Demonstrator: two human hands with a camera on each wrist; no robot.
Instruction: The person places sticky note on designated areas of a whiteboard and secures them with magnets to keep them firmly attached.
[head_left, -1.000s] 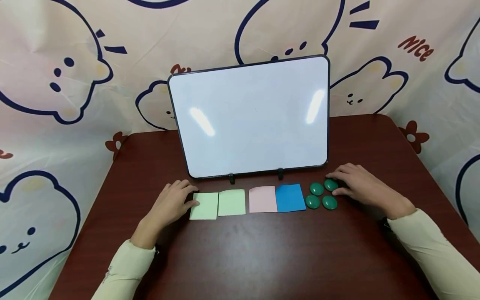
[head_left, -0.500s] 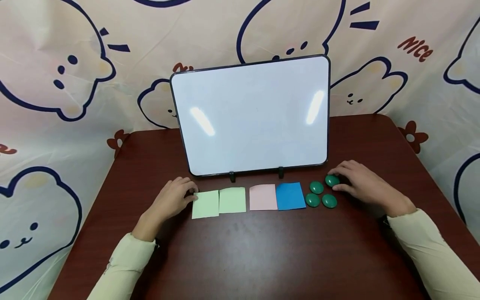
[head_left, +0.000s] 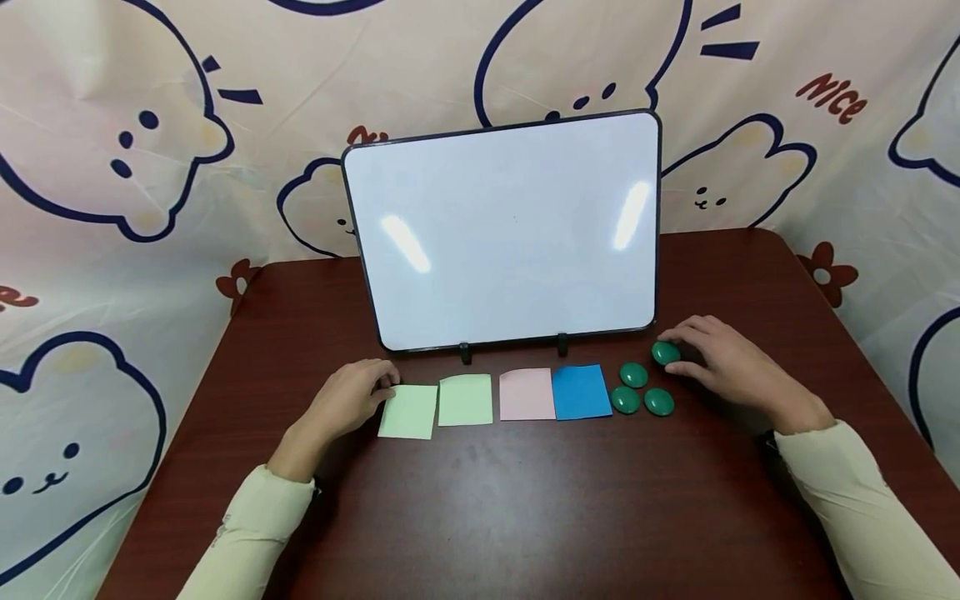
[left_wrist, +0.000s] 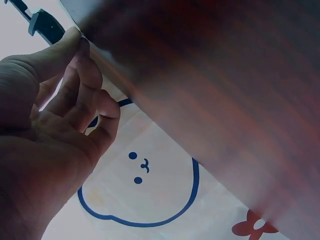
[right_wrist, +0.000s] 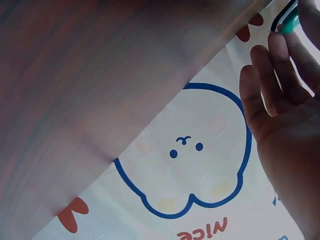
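One green disc (head_left: 666, 353) is rim-pinched by the right hand (head_left: 726, 362), likely for steadiness; the left hand (head_left: 343, 400) pinches its nearest green note (head_left: 408, 413).

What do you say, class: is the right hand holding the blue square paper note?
No, the right hand holds a glossy round green disc, away from the blue note.

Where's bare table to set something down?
Free: table between the sleeves, in front of the paper squares; also left of the whiteboard, beyond the left hand. Crowded: the strip from the squares to the green discs and right hand.
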